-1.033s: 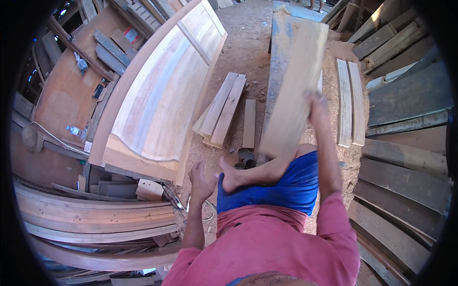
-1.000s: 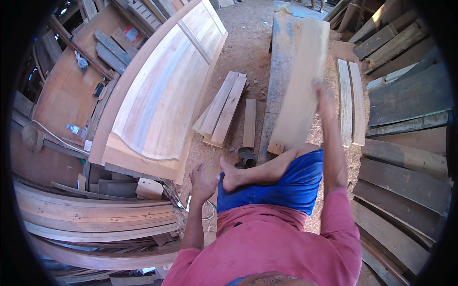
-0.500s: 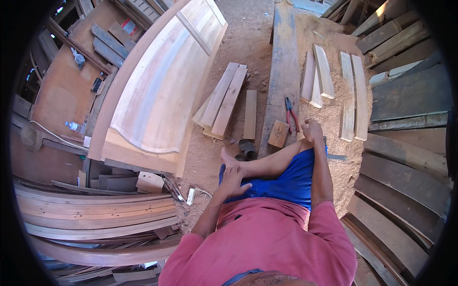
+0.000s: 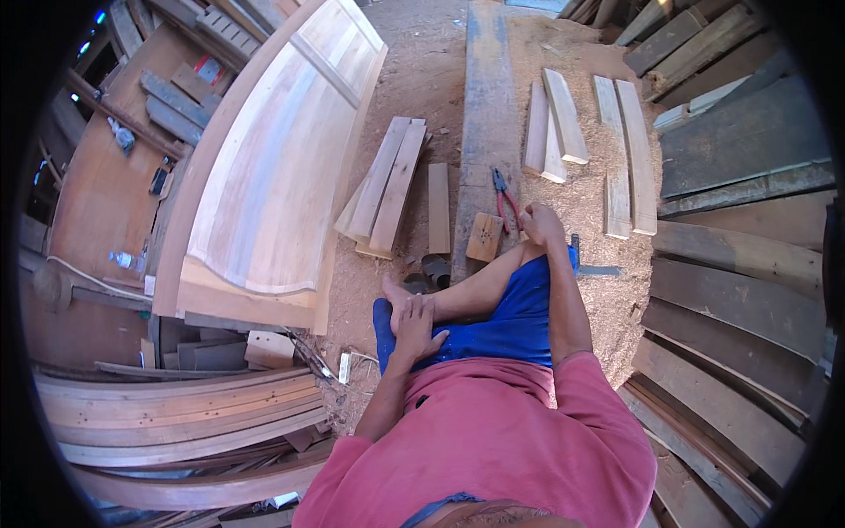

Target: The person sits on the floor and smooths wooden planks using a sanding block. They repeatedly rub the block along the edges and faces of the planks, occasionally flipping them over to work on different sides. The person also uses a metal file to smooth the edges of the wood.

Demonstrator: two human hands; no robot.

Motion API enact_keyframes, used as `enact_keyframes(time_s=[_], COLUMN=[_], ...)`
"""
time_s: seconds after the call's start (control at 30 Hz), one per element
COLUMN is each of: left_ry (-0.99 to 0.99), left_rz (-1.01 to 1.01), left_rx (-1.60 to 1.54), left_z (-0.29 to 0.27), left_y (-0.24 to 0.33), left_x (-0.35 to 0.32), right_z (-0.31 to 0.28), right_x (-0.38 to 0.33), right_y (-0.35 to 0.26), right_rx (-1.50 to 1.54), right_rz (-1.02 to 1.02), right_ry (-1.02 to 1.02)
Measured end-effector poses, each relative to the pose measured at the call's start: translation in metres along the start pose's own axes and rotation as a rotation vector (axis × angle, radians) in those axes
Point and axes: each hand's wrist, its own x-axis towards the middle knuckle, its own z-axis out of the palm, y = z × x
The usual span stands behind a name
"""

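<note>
My left hand lies on my bare ankle, its fingers stretched over the skin and the thumb apart. Nothing shows in it. My right hand rests by my bent knee, its fingers curled together; whether anything small is inside them is hidden. Just left of that hand, red-handled pliers lie on a long worn plank. A short wood block sits on the plank beside the pliers, near my shin. Dark round pieces lie past my foot.
A large curved wooden panel stands at the left. Cut boards lie in a stack and in pairs on sawdust. Planks crowd the right side; curved timbers fill the lower left.
The view has shifted, so the surroundings sit further left. My left hand has slid nearer my foot along the ankle. My right hand stays by the knee, with the pliers still lying on the plank.
</note>
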Motion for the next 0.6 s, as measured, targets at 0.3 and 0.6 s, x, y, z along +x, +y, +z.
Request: enact_keyframes(time_s=[0.3, 0.6], left_ry=[-0.021, -0.100], left_rz=[-0.172, -0.208], left_rx=[-0.231, -0.226], left_z=[0.009, 0.020], left_y=[-0.055, -0.074], left_x=[0.027, 0.052], right_z=[-0.001, -0.002], right_x=[0.001, -0.001], right_y=[-0.006, -0.012], right_rx=[-0.029, -0.078], right_rz=[0.014, 0.086], right_ry=[-0.057, -0.082])
